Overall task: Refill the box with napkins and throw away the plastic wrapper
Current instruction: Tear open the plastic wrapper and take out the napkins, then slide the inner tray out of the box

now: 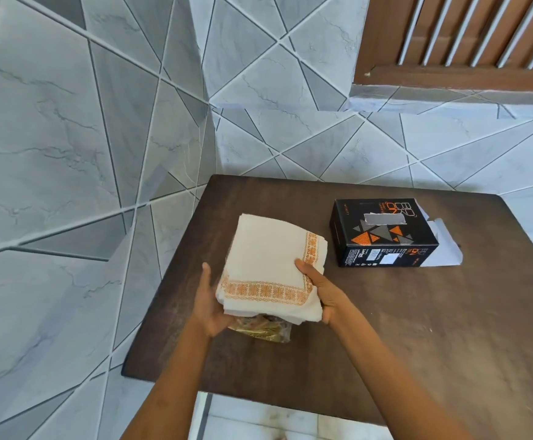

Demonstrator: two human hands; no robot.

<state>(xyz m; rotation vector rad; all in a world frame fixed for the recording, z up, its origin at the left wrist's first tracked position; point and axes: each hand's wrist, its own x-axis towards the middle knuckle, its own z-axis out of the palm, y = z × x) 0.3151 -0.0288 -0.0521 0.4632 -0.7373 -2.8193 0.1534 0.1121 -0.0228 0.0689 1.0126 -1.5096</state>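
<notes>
A stack of white napkins [268, 265] with an orange patterned border is held just above the dark wooden table [385, 328]. My left hand [209, 304] supports the stack's left near corner from below. My right hand [320, 289] grips its right near edge, thumb on top. A crumpled clear and gold plastic wrapper [265, 330] lies on the table under the stack's near end, partly hidden. The black napkin box [382, 233] with orange triangles lies on its side to the right, its white end flaps [446, 246] open toward the right.
The table stands in a corner of grey tiled walls [68, 154]. A brown louvred window frame [455, 36] is at the top right. Light floor tiles [258, 420] show past the table's near edge.
</notes>
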